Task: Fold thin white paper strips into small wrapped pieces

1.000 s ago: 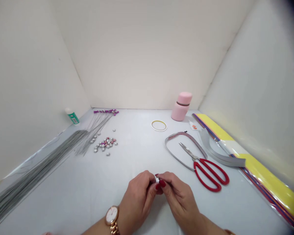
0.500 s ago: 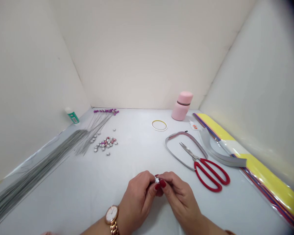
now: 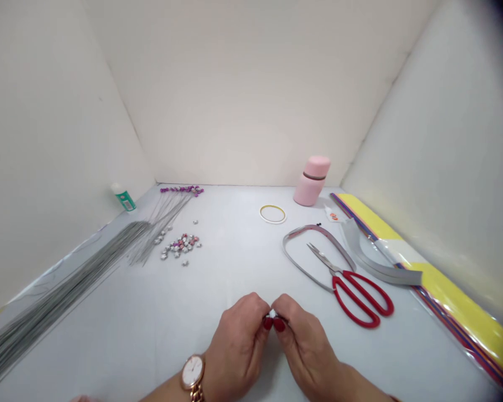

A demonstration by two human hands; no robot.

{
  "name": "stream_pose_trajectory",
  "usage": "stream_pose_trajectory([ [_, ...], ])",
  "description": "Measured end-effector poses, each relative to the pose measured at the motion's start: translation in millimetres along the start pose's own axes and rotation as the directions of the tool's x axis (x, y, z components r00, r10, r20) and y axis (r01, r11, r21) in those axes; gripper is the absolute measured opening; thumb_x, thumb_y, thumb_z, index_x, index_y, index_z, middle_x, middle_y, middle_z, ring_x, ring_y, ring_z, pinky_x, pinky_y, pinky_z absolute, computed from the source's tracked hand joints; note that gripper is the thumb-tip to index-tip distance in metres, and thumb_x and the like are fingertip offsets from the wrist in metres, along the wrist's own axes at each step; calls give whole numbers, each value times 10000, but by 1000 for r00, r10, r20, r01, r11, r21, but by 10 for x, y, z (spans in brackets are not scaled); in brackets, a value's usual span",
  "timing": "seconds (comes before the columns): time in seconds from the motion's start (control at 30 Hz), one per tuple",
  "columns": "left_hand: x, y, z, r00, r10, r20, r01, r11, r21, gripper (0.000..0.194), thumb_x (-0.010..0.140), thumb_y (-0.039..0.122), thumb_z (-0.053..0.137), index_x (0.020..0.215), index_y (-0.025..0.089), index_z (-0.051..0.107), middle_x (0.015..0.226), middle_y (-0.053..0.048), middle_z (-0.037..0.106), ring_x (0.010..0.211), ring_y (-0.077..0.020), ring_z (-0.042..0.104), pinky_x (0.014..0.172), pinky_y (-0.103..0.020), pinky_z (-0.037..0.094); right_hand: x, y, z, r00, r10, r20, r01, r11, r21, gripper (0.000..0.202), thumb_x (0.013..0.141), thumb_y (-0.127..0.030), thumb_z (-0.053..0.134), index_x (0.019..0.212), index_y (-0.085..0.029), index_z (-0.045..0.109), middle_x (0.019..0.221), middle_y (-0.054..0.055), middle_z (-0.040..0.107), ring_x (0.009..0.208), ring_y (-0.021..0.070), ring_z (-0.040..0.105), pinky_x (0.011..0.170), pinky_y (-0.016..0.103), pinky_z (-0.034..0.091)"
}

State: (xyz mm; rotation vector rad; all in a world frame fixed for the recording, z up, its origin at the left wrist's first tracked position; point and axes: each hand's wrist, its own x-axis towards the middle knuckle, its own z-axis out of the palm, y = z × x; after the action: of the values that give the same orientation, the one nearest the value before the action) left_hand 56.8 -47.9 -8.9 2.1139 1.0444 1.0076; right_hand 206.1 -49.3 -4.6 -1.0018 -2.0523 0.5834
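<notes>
Between my fingertips, near the front of the table, is a small silver paper star (image 3: 273, 314), mostly covered by the fingers. My left hand (image 3: 241, 335), with a watch on its wrist, pinches it from one side. From the other side my right hand (image 3: 304, 340) pinches it too, both thumbnails close together. A pile of finished stars (image 3: 182, 245), silver, pink and purple, lies to the left. Scissors with red handles (image 3: 356, 296) rest right of my hands, lying over a thin grey strip loop (image 3: 304, 279).
Long grey wires (image 3: 67, 296) stretch along the left, with purple star-tipped stems (image 3: 182, 191) behind. A glue stick (image 3: 124, 198) leans at the left wall. Toward the back are a tape ring (image 3: 272, 214) and pink bottle (image 3: 311, 181). Grey strips (image 3: 377, 268) and yellow packs (image 3: 456, 301) lie right.
My hands have drawn closer together around the star, thumbs now side by side, and it has shifted slightly right and toward me. Everything else on the table stays put.
</notes>
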Motion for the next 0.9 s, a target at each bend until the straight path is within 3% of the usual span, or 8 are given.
stream_pose_trajectory([
  [0.17, 4, 3, -6, 997, 79, -4, -79, 996, 38, 123, 837, 120, 324, 754, 206, 350, 665, 6, 412, 580, -134, 370, 538, -248, 312, 8, -28, -5, 984, -161, -73, 149, 977, -152, 222, 777, -25, 300, 877, -205, 385, 624, -19, 429, 505, 129, 422, 473, 231, 354],
  [0.43, 5, -7, -20, 988, 153, -27, -151, 986, 74, 146, 818, 80, 321, 752, 205, 358, 659, -2, 418, 592, -143, 384, 525, -246, 314, -5, 1, 34, 978, -182, -106, 167, 977, -135, 230, 773, -11, 306, 866, -203, 390, 637, -8, 437, 526, 135, 422, 485, 234, 363],
  [0.53, 11, 2, -29, 993, 113, -17, -111, 992, 60, 142, 828, 99, 321, 749, 204, 375, 665, -8, 448, 585, -141, 403, 529, -247, 330, -7, -3, 32, 995, -76, -68, 74, 997, -33, 169, 820, -67, 299, 816, -213, 386, 640, -11, 430, 538, 135, 413, 501, 242, 358],
  [0.6, 22, 22, -36, 1000, 23, 16, -23, 1000, -4, 137, 850, 131, 329, 754, 203, 395, 685, -14, 501, 598, -139, 449, 557, -251, 360, 3, -26, 30, 993, 117, 2, -116, 983, 142, 159, 876, -156, 281, 764, -216, 377, 621, -20, 420, 534, 128, 408, 510, 244, 355],
  [0.67, 34, 42, -39, 995, -77, 64, 85, 989, -124, 113, 871, 162, 340, 794, 204, 412, 665, -5, 554, 600, -135, 507, 600, -256, 398, 17, -52, 40, 938, 325, 123, -347, 856, 384, 219, 916, -262, 247, 746, -214, 376, 585, -32, 425, 524, 120, 420, 514, 241, 359],
  [0.73, 43, 53, -34, 986, -152, 68, 164, 964, -212, 64, 874, 177, 363, 857, 204, 419, 613, 13, 574, 583, -134, 546, 619, -259, 425, 26, -63, 70, 858, 446, 256, -503, 622, 600, 260, 920, -353, 245, 754, -211, 385, 541, -49, 429, 491, 107, 427, 495, 229, 358],
  [0.83, 49, 48, -26, 981, -191, 18, 191, 961, -200, 101, 864, 183, 399, 925, 199, 477, 698, -16, 602, 660, -150, 582, 660, -269, 445, 19, -47, 135, 777, 520, 354, -570, 343, 747, 264, 892, -427, 319, 771, -207, 403, 497, -73, 419, 428, 81, 409, 435, 194, 328],
  [0.9, 53, 39, -27, 984, -180, 8, 178, 967, -181, 155, 865, 186, 400, 957, 201, 523, 793, -41, 610, 735, -159, 587, 705, -278, 448, 12, -30, 164, 763, 543, 350, -564, 295, 771, 259, 878, -435, 361, 784, -200, 417, 496, -76, 426, 414, 72, 411, 412, 178, 313],
])
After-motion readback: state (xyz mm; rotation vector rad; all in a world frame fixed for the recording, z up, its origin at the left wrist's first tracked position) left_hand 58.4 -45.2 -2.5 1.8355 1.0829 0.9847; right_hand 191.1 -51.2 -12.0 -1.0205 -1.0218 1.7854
